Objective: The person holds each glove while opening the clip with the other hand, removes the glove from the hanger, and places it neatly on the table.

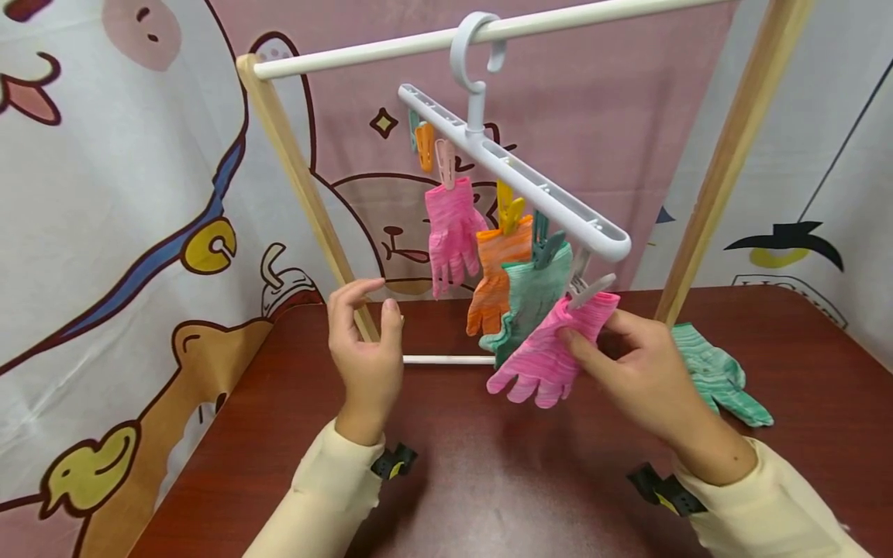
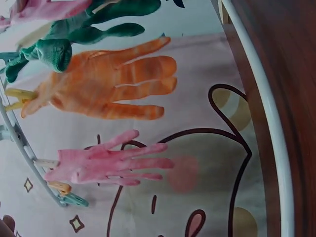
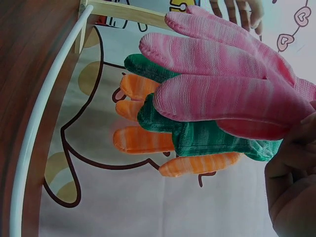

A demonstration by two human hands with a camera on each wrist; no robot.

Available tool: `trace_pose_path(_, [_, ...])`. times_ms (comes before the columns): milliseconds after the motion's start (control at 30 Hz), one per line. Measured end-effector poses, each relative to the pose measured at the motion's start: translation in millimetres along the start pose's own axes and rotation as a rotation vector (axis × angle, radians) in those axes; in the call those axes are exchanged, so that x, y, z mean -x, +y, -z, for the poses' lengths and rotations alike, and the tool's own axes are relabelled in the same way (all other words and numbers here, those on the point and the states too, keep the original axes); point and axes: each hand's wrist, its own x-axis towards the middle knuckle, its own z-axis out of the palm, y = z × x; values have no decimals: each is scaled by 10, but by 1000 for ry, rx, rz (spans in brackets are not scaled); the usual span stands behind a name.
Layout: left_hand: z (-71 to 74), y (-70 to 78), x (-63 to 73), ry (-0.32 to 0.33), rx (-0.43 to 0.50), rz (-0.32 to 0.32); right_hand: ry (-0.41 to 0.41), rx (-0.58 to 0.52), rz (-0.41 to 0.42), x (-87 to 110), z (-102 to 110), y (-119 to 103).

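Note:
My right hand (image 1: 645, 372) pinches the cuff edge of a near pink glove (image 1: 547, 353), which hangs by a grey-white clothespin (image 1: 589, 291) from the front end of a white clip hanger (image 1: 516, 170). Left of it, my left hand (image 1: 366, 341) is raised with fingers bent and thumb apart, holding nothing. Behind the near glove hang a green glove (image 1: 533, 291) on a dark teal clip, an orange glove (image 1: 498, 271) on a yellow clip (image 1: 512, 209), and a farther pink glove (image 1: 452, 225) on a pale pink clip. In the right wrist view, the near pink glove (image 3: 212, 74) overlaps the green and orange ones.
The hanger hooks over a white rail (image 1: 377, 50) between wooden posts (image 1: 300, 178). Another green glove (image 1: 722, 376) lies on the brown table (image 1: 460, 480) at the right. Orange (image 1: 424, 147) and teal clips hang at the hanger's far end. A cartoon-printed cloth (image 1: 139, 271) stands behind.

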Motion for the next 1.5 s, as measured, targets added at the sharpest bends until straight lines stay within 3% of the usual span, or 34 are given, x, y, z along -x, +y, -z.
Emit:
trace_pose_path(233, [-14,116,3,-4,72,-40,12,-6,29,-5,-26,-8])
trace_pose_path(500, [-20,228,25,-86,132,-73,25,-1,46,2,-45,7])
trace_pose_path(767, [-74,310,68,-208,102,-157,27,43,55,8,-39,10])
trace_pose_path(933, [-155,403,24,-280,101,-234,32,37,70,-6,-42,18])
trace_pose_path(1067, [-258,506,-25,-353,122,-258,38,37,85,-10,-55,29])
trace_pose_path(1233, [-404,644,-75,-479,124,-241,48,41,114,-8,-64,38])
trace_pose_path(1500, [-520,843,-116,-667,111,-78,42,57,142,-7,-68,49])
